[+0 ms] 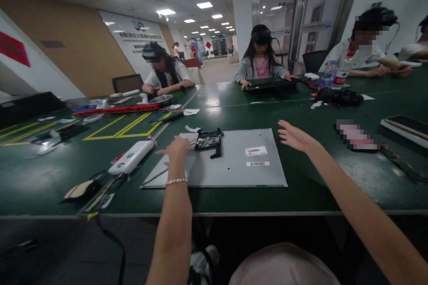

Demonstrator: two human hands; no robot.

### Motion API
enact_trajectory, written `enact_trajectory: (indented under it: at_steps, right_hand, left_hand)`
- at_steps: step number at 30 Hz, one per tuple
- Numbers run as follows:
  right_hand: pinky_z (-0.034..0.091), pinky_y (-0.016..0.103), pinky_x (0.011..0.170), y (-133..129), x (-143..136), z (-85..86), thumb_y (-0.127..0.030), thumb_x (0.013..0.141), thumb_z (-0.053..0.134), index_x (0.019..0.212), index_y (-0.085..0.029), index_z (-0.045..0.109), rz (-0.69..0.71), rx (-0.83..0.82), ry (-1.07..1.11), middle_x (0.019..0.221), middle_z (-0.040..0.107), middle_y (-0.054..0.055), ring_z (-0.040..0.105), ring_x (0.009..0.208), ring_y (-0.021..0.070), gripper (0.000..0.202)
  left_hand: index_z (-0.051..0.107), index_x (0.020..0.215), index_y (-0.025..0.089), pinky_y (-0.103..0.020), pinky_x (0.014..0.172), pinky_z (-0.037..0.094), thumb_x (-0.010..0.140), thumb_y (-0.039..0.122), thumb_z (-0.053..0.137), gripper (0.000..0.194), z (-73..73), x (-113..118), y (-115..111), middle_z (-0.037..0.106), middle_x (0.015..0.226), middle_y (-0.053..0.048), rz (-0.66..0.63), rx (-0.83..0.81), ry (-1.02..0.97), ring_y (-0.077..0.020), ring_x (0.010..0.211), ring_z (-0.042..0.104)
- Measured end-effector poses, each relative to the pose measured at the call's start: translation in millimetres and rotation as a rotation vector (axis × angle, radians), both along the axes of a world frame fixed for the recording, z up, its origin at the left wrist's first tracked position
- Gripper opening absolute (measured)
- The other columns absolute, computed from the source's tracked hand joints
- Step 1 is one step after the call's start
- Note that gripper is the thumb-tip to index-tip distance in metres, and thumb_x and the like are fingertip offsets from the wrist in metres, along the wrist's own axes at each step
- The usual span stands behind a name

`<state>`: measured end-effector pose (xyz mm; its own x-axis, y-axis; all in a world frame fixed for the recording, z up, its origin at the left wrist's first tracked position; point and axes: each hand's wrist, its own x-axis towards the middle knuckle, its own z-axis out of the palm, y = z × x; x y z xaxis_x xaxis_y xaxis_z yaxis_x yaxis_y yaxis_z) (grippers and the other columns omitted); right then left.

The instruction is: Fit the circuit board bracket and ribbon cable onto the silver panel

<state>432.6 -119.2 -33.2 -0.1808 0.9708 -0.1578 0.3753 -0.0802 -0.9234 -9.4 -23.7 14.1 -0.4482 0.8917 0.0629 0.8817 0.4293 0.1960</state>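
Observation:
A flat grey display panel with two white labels lies in front of me on the green table. On its upper part rests a circuit board in a black bracket, with a cable at its left side. My left hand, with a beaded bracelet at the wrist, is over the panel's left part, fingers spread and holding nothing. To the right of the panel, my right hand is held out with its fingers apart, also with nothing in it.
A white power bank and a computer mouse lie left of the panel. At the right are a pink phone and another device. Across the table sit several people, one holding a black panel. Bottles stand at the far right.

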Motion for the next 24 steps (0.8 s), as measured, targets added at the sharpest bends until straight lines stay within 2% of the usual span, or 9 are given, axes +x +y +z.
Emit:
enact_trajectory:
  at_steps: [3,5,8,12,20,24]
  right_hand:
    - [0.031,0.061,0.105,4.1,4.3,-3.2,-0.064,0.090,-0.002,0.149,-0.026,-0.022,0.045,-0.002,-0.006,0.155,0.024,0.020,0.031,0.141,0.0283,0.074]
    - [0.033,0.060,0.104,4.7,4.8,-2.9,-0.066,0.089,-0.001,0.149,-0.026,-0.023,0.053,-0.017,0.060,0.155,0.024,0.019,0.032,0.140,0.0279,0.075]
    - [0.035,0.057,0.104,2.3,2.8,0.6,-0.069,0.088,0.004,0.148,-0.025,-0.025,0.029,-0.065,0.173,0.157,0.020,0.020,0.031,0.141,0.0278,0.080]
    - [0.035,0.057,0.104,-2.7,0.3,6.0,-0.071,0.087,0.002,0.147,-0.023,-0.029,0.063,-0.061,0.202,0.157,0.018,0.020,0.033,0.140,0.0285,0.083]
    - [0.033,0.057,0.105,-2.5,0.8,10.0,-0.070,0.084,-0.008,0.144,-0.020,-0.034,0.075,-0.053,0.099,0.156,0.024,0.019,0.038,0.137,0.0273,0.082]
    - [0.034,0.055,0.106,-4.0,0.8,13.8,-0.071,0.086,-0.001,0.145,-0.020,-0.032,0.007,-0.099,0.195,0.158,0.019,0.019,0.036,0.138,0.0272,0.084]
  left_hand:
    - [0.041,0.140,0.006,-0.075,0.094,0.022,0.081,0.025,0.044,0.062,1.7,-6.2,-3.1,0.054,0.126,-0.031,0.179,0.029,-0.024,-0.0473,0.123,0.046]
    - [0.045,0.136,0.005,-0.072,0.093,0.026,0.082,0.023,0.042,0.057,2.0,-10.3,-4.7,0.053,0.127,-0.032,0.202,0.025,-0.042,-0.0468,0.123,0.046]
    - [0.052,0.129,0.006,-0.064,0.091,0.035,0.081,0.024,0.044,0.052,1.3,-14.1,-5.1,0.055,0.126,-0.031,0.198,-0.009,-0.064,-0.0437,0.121,0.049]
    - [0.054,0.126,0.009,-0.055,0.089,0.043,0.080,0.024,0.048,0.049,-1.0,-16.7,-2.1,0.056,0.126,-0.029,0.140,0.000,-0.071,-0.0395,0.119,0.053]
    - [0.053,0.128,0.010,-0.060,0.095,0.036,0.083,0.023,0.044,0.048,-1.0,-11.5,-0.5,0.055,0.130,-0.027,0.147,0.011,-0.066,-0.0398,0.122,0.051]
    - [0.053,0.129,0.008,-0.059,0.096,0.036,0.084,0.021,0.042,0.048,2.7,-4.7,-3.1,0.056,0.129,-0.026,0.131,0.001,-0.071,-0.0402,0.121,0.051]
